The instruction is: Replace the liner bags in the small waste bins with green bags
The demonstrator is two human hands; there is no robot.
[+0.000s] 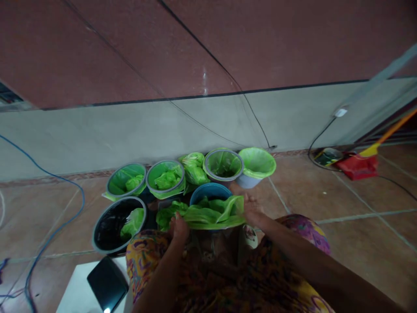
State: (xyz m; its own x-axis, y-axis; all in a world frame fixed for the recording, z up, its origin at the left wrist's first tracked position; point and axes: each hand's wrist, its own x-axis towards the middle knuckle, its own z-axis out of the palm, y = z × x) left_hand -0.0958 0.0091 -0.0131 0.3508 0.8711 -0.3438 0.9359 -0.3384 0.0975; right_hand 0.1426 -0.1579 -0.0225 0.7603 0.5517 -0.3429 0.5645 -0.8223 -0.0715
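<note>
A thin green plastic bag (211, 217) is stretched sideways over the front of a blue bin (210, 189) between my knees. My left hand (178, 228) is closed on the bag's left part, near a crumpled green bunch (169, 214). At the opposite end, my right hand (250, 205) grips the bag's edge by the bin's right side; some of its fingers are blurred. The bag's rim lies across the near side of the bin, while the blue far rim is uncovered.
Green-lined bins with grey rims (126, 180) stand along the wall, beside a white lined bin (256, 167). A black bin (114, 224) holds a green bag. A phone (107, 283) lies at front left. A blue cable (61, 226) and red dustpan (356, 167) are on the floor.
</note>
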